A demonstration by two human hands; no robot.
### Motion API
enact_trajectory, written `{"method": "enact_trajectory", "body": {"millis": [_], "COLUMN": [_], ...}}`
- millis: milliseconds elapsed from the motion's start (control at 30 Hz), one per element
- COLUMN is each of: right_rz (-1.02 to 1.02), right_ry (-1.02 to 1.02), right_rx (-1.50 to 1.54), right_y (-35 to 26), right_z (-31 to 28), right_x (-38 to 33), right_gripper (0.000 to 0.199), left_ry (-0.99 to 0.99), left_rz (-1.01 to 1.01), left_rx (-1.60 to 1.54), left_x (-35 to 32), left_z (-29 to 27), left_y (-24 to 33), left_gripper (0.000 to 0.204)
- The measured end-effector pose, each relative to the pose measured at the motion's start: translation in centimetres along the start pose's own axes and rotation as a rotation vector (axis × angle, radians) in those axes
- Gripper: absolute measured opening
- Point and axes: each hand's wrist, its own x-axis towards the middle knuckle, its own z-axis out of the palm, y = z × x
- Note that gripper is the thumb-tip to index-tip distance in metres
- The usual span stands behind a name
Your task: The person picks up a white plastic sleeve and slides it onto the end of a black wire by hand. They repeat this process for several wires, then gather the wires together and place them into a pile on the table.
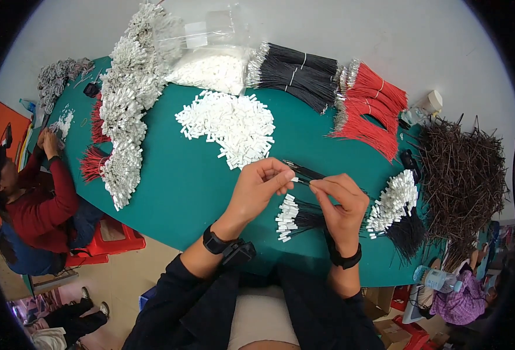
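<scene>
Head view: only view, looks down on green felt-covered table [187,186]
Left hand [257,189]: thumb and fingertips pinched together on a small white plastic connector housing [294,180], held above the table
Right hand [340,207]: fingers pinched on the thin black wire [304,171], wire tip meeting the housing just left of this hand
Step in hand, my read: seating the wire end in the housing; best keep both pinches close to the joint, line the tip up straight, push without bending it
Below the hands: bundle of black wires with white housings fitted [292,217], lying on the table
Right of right hand: second finished bundle [394,207]; further out, heap of dark brown wires [461,175]
Above left hand: loose pile of white housings [228,125]
Far above: bundles of black wires [298,73], red wires [371,108]
Far left: another person in red sleeves [41,198], working apart
</scene>
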Motion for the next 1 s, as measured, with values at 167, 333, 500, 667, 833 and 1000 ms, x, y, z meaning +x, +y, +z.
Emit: {"method": "enact_trajectory", "body": {"millis": [167,333,500,667,833,1000], "right_rz": [0.007,0.144,0.179,0.167,0.150,0.146], "right_ry": [0.005,-0.018,-0.036,-0.052,-0.068,-0.047], "right_rx": [0.017,0.084,0.147,0.157,0.167,0.165], "right_y": [0.07,-0.23,-0.21,-0.03,-0.13,0.22], "right_z": [0.10,0.13,0.13,0.04,0.04,0.35], "right_x": [-0.10,-0.35,-0.51,-0.47,-0.51,-0.48], "right_gripper": [0.014,0.012,0.012,0.012,0.011,0.010], "left_ry": [-0.017,-0.012,-0.042,-0.067,-0.078,-0.081], "left_rz": [-0.023,0.003,-0.035,-0.064,-0.066,-0.076], "left_rx": [-0.028,0.013,0.000,0.003,0.002,-0.001], "left_x": [-0.06,-0.25,-0.29,-0.27,-0.21,-0.20], "left_z": [-0.02,-0.08,-0.09,-0.28,-0.25,-0.22], "left_y": [0.25,0.14,0.55,0.50,0.35,0.26], "left_gripper": [0.013,0.014,0.013,0.011,0.010,0.009]}}
